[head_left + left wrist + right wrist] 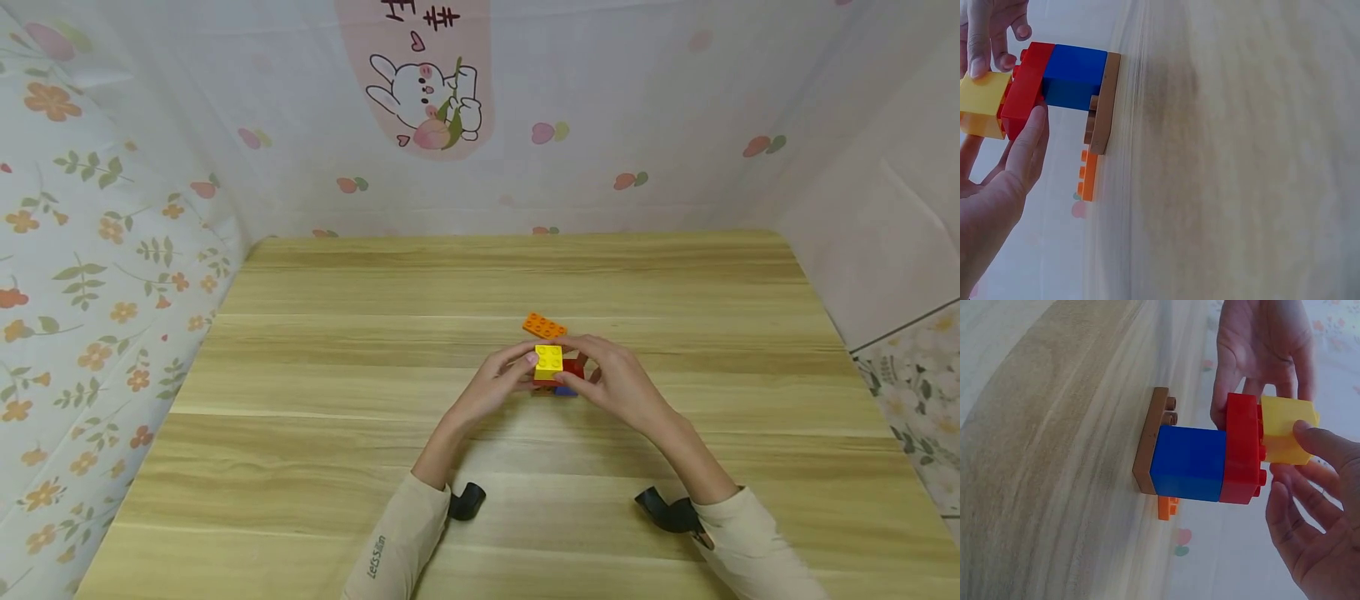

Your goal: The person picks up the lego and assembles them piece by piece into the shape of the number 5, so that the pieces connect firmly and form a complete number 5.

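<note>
A yellow brick (549, 358) sits on the studs at one end of a longer red brick (1243, 450). Below the red one stands a blue brick (1188, 464), on a studded brown plate (1107, 103) lying on the table. My right hand (618, 379) pinches the yellow brick, its thumb on the near side in the right wrist view. Around the left end of the red brick, close beside the yellow one, my left hand (491, 387) holds with its fingers. Its far fingertips are partly hidden by the bricks.
Just behind the stack lies an orange studded plate (543, 325) on the wooden table (337, 458). A printed curtain (585, 100) hangs beyond the table's back edge. Black wrist mounts (467, 502) stick out from both sleeves.
</note>
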`<state>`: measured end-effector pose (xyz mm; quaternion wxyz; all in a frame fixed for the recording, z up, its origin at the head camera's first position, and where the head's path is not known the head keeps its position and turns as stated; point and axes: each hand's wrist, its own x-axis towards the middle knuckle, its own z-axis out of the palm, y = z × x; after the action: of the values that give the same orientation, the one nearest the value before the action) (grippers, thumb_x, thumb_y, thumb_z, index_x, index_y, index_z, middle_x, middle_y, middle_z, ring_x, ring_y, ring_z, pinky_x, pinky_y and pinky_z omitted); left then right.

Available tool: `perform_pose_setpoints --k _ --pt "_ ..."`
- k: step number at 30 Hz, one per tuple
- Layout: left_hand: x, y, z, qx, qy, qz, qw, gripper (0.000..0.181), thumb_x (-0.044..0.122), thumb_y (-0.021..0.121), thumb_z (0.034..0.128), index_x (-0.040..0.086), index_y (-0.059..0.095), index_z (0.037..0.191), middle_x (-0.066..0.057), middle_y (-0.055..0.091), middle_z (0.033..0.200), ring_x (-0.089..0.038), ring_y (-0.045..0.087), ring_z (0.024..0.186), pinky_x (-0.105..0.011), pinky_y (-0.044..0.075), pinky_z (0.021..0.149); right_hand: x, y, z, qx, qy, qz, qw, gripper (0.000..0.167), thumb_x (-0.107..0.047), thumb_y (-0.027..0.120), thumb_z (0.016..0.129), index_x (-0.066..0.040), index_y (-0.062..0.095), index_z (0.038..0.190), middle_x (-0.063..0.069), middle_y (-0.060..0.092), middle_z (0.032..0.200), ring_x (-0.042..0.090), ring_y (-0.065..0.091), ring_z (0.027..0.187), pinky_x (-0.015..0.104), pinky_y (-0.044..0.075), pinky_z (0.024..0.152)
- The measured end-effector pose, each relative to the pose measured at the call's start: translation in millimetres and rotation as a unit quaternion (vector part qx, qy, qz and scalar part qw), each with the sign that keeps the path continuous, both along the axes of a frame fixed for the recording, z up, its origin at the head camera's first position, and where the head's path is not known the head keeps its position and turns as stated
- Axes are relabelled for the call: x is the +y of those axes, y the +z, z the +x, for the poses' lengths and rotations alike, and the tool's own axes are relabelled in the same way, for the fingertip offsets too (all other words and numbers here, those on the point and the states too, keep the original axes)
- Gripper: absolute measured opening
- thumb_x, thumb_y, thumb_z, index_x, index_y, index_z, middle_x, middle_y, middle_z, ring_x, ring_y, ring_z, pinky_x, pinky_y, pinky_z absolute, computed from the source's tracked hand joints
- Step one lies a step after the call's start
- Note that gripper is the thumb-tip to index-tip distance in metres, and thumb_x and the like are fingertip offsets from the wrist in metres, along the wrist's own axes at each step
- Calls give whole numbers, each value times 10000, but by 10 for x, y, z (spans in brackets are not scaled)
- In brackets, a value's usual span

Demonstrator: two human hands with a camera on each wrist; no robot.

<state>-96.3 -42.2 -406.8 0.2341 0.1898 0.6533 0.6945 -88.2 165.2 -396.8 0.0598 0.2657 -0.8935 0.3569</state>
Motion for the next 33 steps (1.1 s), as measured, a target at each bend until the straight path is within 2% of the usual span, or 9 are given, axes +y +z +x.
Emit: perform_pose_setpoints --k 6,9,20,27,33 --pt "7 8 14 -99 170 -24 9998 386 146 393 1014 -48 435 1346 -221 460 1298 -337 522 1130 -518 417 921 -1 -14 3 130 -64 -57 9999 374 -110 776 759 -42 613 1089 43 648 868 119 537 634 218 484 510" --pt "9 12 22 -138 234 -40 9996 387 143 401 1011 -54 436 1342 -223 464 1297 -332 528 1128 -513 420 919 0 -18 3 190 -77 -48 9998 357 -116 782 753 -43 624 1065 44 652 863 90 523 624 214 481 506" --pt "10 1 -7 -214 208 -41 9995 379 134 412 1007 -64 444 1329 -219 478 1271 -315 541 1111 -504 429 911 6 -20 -3 169 -89 -168 9997 331 -93 784 746 -44 633 1037 49 644 809 89 515 605 213 482 500" --pt "46 -261 -100 -189 235 147 9994 378 164 416 1008 -29 468 1329 -202 495 1256 -303 558 1086 -486 457 880 21 -24 -9 191 -116 -255 9994 318 -98 785 744 -52 639 1023 -9 605 727 68 487 568 217 482 503" --pt "48 -270 -83 -289 475 48 9984 391 194 459 995 -39 482 1308 -189 514 1240 -286 589 1042 -441 489 845 19 -36 -8 127 -73 -266 9995 320 -129 780 756 -62 637 1034 -34 574 674 59 475 548 217 469 498"
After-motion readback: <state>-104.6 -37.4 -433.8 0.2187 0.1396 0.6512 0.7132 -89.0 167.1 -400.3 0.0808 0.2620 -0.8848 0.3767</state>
